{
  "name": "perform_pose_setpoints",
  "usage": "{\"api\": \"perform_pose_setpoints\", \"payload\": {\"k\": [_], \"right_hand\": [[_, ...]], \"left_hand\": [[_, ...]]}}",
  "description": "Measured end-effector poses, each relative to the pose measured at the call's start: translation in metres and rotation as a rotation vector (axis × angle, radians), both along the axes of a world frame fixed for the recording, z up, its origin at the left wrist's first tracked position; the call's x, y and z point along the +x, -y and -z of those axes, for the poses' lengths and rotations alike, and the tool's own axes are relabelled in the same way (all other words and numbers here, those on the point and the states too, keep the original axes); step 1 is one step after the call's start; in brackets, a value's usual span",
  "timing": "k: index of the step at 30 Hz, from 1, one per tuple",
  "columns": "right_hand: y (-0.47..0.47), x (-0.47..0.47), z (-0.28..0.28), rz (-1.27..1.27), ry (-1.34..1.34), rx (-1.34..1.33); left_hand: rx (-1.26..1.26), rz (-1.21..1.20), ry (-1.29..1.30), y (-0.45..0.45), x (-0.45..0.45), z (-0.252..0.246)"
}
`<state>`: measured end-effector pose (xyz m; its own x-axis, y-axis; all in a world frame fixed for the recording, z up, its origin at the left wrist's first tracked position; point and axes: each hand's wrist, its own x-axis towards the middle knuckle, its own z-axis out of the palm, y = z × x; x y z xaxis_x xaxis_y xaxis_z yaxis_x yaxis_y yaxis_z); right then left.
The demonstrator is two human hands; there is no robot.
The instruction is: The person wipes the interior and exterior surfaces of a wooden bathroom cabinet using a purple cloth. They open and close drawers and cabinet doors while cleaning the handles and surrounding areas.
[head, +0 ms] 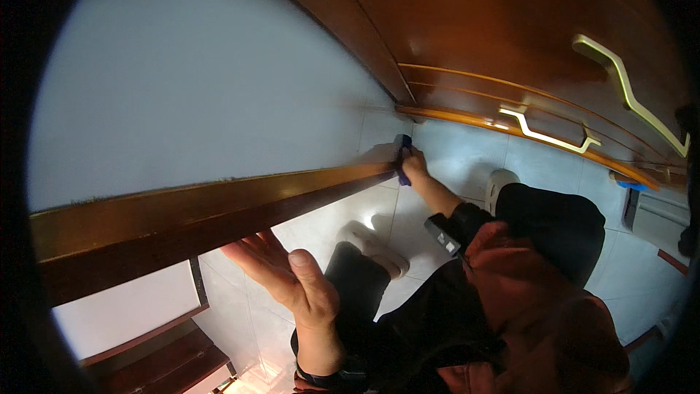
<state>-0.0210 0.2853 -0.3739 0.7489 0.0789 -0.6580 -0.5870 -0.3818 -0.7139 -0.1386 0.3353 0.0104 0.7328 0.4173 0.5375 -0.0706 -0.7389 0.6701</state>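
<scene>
My right hand (414, 164) grips a dark blue cloth (404, 160), which is pressed against the far end of a brown wooden door frame or trim (273, 190) low down by the wall. Nearer me, my left hand (290, 276) has its thumb and fingers apart and holds nothing visible. Its fingertips lie at the lower edge of the same wood, partly hidden by it. A pale, smooth wall or panel (191, 87) rises beyond the wood.
A glossy wooden cabinet (481, 22) with angular pale metal handles (552, 139) stands at the upper right. Light floor tiles (454, 142) lie below, around my slippers (385, 254). A grey plastic object (659, 213) is at right; dark wooden furniture (175, 355) is at lower left.
</scene>
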Motion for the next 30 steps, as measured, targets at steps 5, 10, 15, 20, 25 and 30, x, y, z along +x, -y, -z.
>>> {"api": "perform_pose_setpoints", "payload": {"k": [5,10,15,20,25,30], "right_hand": [[0.005,0.001,-0.011,0.337,-0.294,0.506],[-0.007,0.019,-0.126,0.266,0.197,0.337],[0.005,0.021,-0.297,0.139,1.083,0.357],[0.016,0.002,-0.373,-0.097,1.597,0.244],[0.019,-0.011,-0.321,0.014,1.357,0.503],[0.024,-0.015,-0.305,-0.024,1.297,0.428]], "left_hand": [[0.019,0.007,-0.028,-0.006,-0.004,0.006],[0.103,0.074,-0.06,-0.007,-0.004,0.008],[0.165,0.088,0.05,-0.005,0.012,0.014],[0.151,-0.016,0.114,-0.002,0.033,0.024],[0.033,0.038,0.15,0.013,0.039,0.024],[0.033,-0.134,0.113,0.035,0.051,0.028]]}}
